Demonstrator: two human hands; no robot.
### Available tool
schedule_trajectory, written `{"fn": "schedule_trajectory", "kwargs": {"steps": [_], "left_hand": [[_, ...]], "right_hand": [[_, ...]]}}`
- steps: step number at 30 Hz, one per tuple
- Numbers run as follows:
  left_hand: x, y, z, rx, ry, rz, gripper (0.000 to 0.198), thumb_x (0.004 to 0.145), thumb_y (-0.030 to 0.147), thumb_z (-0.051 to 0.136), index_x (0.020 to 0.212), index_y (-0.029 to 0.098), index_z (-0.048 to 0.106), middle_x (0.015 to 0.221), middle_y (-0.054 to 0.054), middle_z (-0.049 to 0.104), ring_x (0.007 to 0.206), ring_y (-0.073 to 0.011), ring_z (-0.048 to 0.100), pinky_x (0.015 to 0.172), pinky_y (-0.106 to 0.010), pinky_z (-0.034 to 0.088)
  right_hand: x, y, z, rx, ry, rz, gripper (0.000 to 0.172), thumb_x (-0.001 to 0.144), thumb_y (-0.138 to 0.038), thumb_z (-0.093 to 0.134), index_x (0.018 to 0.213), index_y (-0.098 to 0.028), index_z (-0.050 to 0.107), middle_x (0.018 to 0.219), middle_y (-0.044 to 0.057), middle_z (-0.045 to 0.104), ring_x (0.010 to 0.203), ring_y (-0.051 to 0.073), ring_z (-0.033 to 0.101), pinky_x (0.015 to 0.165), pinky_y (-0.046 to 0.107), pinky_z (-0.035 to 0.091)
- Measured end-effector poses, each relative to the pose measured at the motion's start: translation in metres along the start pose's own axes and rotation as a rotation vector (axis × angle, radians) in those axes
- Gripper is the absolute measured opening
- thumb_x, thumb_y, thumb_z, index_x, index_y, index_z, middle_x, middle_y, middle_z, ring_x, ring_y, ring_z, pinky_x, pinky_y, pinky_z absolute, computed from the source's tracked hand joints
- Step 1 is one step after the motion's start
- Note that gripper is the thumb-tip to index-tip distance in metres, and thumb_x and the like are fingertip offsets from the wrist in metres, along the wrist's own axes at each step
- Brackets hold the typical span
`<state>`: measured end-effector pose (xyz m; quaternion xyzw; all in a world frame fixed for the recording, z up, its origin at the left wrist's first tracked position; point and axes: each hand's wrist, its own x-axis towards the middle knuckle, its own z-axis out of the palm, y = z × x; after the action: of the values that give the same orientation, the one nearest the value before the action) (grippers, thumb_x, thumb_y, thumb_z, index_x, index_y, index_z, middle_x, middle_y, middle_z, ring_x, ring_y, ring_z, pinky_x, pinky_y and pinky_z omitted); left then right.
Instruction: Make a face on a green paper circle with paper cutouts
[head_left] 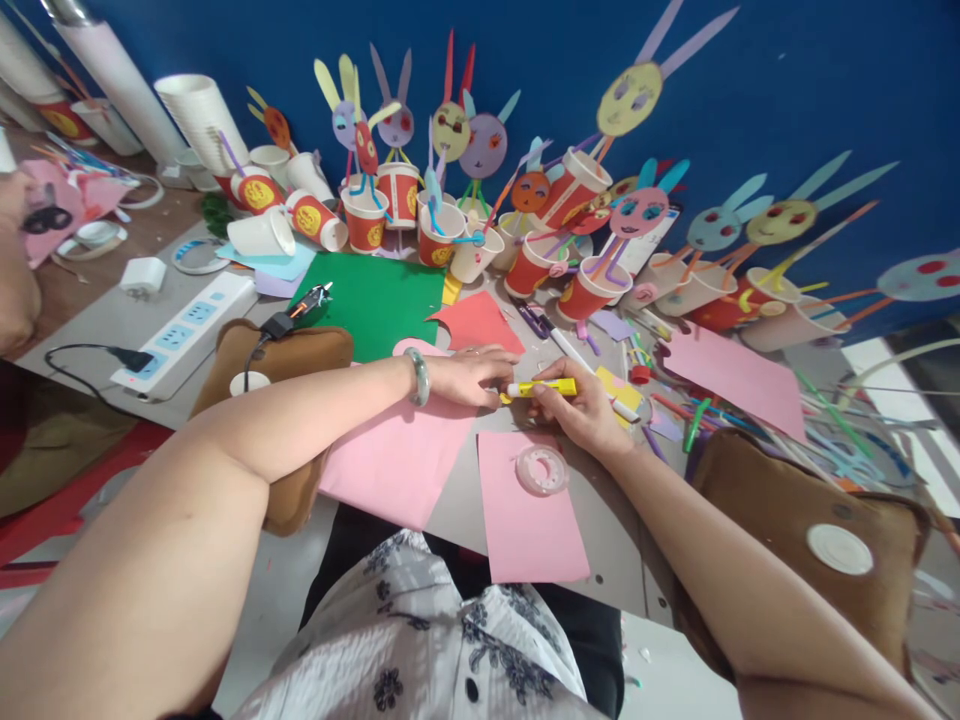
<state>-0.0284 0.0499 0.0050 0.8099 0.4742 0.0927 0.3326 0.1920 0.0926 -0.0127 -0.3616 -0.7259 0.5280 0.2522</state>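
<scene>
Tape roll: it is lying flat on a small pink sheet, close in front of the person.
Yellow marker: it is sitting just beyond the tape roll, its pale end pointing left.
Right hand: it is holding the marker beyond the tape roll, thumb and fingers clamping on the barrel.
Left hand: it is resting beyond and left of the tape roll, fingertips near the marker's pale end and a small yellow scrap; whether they are pinching that scrap, I cannot tell from here.
Bracelet: it is circling the left wrist.
Big pink sheet: it is spreading left of the tape roll.
Green sheet: it is lying farther off, beyond and left of the tape roll.
Paper cups: they are crowding well beyond the tape roll, many holding up long-eared paper faces.
Power strip: it is lying well left of the tape roll.
</scene>
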Motion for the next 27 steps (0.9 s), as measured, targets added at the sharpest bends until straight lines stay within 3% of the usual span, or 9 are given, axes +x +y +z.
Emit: {"fn": "schedule_trajectory", "kwargs": {"steps": [9, 27], "left_hand": [[0.0025, -0.0057, 0.0039, 0.01, 0.004, -0.021, 0.015, 0.09, 0.027, 0.053, 0.101, 0.02, 0.062, 0.161, -0.004, 0.033, 0.152, -0.0256, 0.022, 0.122, -0.047, 0.022], [0.0046, -0.0074, -0.0007, -0.018, -0.037, -0.013, 0.017, 0.091, 0.029, 0.052, 0.095, 0.019, 0.066, 0.162, -0.005, 0.031, 0.151, -0.0264, 0.022, 0.123, -0.046, 0.018]], "right_hand": [[-0.0001, 0.0003, 0.0005, 0.052, -0.01, 0.016, 0.032, 0.081, -0.051, 0.072, 0.086, -0.025, 0.053, 0.06, -0.004, 0.058, 0.047, 0.013, 0.056, 0.048, 0.027, 0.051], [0.0004, -0.006, 0.0001, 0.025, 0.035, 0.057, 0.029, 0.079, -0.048, 0.071, 0.079, -0.025, 0.053, 0.055, -0.005, 0.058, 0.045, 0.013, 0.056, 0.046, 0.026, 0.049]]}}
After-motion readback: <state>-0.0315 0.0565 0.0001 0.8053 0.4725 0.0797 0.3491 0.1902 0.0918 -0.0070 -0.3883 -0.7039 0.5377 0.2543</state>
